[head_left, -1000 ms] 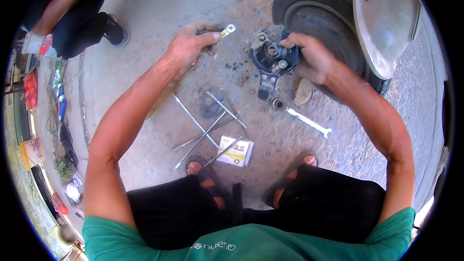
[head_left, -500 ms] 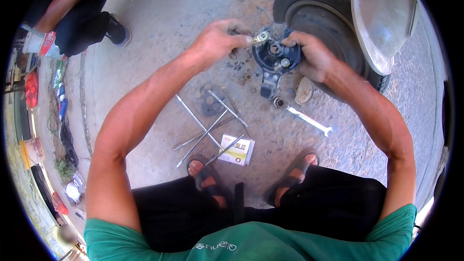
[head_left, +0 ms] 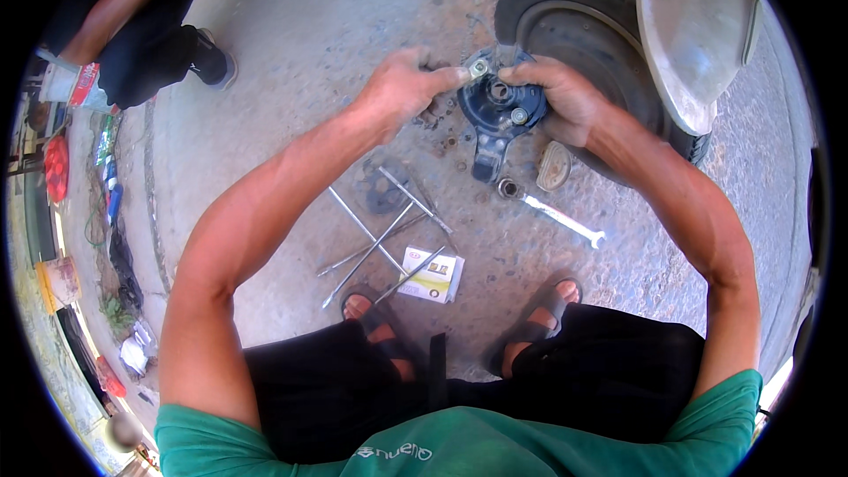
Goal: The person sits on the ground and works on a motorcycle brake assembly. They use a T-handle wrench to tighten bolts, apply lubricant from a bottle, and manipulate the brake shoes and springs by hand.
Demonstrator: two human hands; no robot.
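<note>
A dark round metal part point(head_left: 483, 113) with a short projecting arm is held over the ground, in front of a wheel. My right hand point(head_left: 572, 104) grips its right edge, the thumb lying across the top near the centre hole. On its upper left, the ring end of a wrench point(head_left: 478, 69) sits over a bolt. My left hand point(head_left: 397, 93) is closed on that wrench, thumb against the ring end; the handle is mostly hidden by the hand. A second bolt head point(head_left: 518, 116) shows at the part's lower right.
A combination wrench point(head_left: 570, 224) lies beside a metal ring point(head_left: 507, 188) and an oval brownish piece point(head_left: 554, 167). Nearer my feet are a cross-shaped wheel wrench point(head_left: 378, 239) and a small box point(head_left: 422, 283). The tyre point(head_left: 514, 13) stands beyond. Someone's shoe point(head_left: 212, 60) is at the upper left.
My left hand has moved slightly right, its thumb now up against the wrench's ring end. My right thumb has slid a little left across the metal part.
</note>
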